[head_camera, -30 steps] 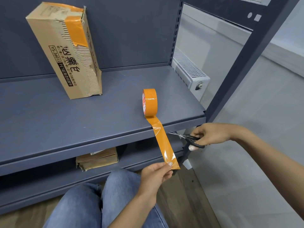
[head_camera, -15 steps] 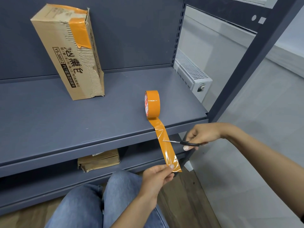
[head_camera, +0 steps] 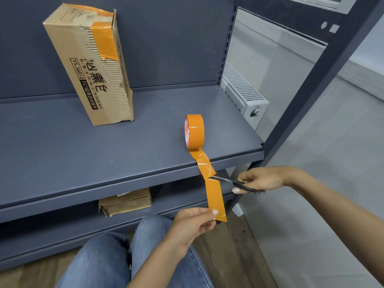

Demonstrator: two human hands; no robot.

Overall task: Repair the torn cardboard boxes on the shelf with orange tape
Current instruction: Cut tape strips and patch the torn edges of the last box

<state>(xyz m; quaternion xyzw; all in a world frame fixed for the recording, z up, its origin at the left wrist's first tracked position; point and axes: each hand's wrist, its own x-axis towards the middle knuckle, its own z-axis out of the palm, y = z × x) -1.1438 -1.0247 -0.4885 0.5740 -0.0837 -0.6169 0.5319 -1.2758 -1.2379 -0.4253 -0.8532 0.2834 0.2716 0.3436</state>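
Observation:
An orange tape roll (head_camera: 195, 130) stands on edge near the front of the grey shelf (head_camera: 83, 154). A strip of tape (head_camera: 215, 196) hangs from it past the shelf edge. My left hand (head_camera: 192, 224) pinches the strip's lower end. My right hand (head_camera: 260, 179) grips black-handled scissors (head_camera: 230, 181), whose blades are in the strip, which is cut nearly through just below the shelf edge. A tall torn cardboard box (head_camera: 91, 65) with an orange tape patch near its top stands at the back left of the shelf.
A flattened cardboard box (head_camera: 125, 201) lies on the lower shelf. A dark upright post (head_camera: 324, 73) stands at the shelf's right end, with a white radiator (head_camera: 243, 92) behind it. My knees in jeans (head_camera: 133, 258) are below the shelf.
My right hand brought the scissors leftward into the strip and the blades have cut across most of its width. My left hand kept holding the strip's end.

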